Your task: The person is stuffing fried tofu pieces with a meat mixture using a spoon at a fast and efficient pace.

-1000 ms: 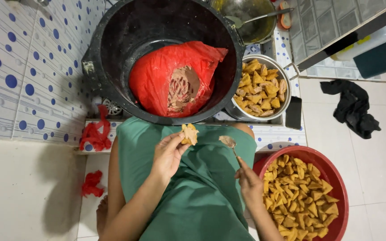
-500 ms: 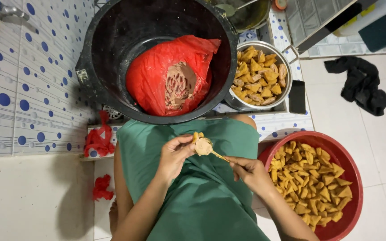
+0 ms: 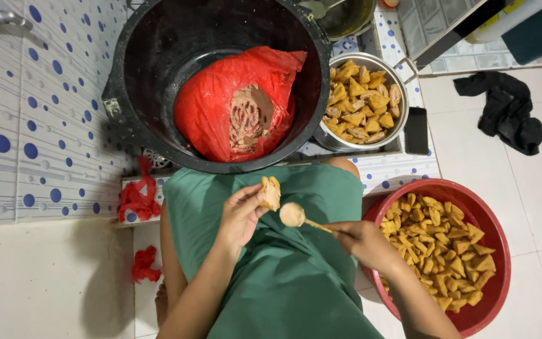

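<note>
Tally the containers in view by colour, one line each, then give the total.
Black tub: 1
Red basin of fried pieces: 1
Silver metal pot of fried pieces: 1
Dark pot at the top edge: 1
Total: 4

We hold a small golden fried tofu puff in our left hand. Our right hand holds a little spoon full of pale paste just beside it. A round red plastic bowl of puffs sits near our right hand.
</note>
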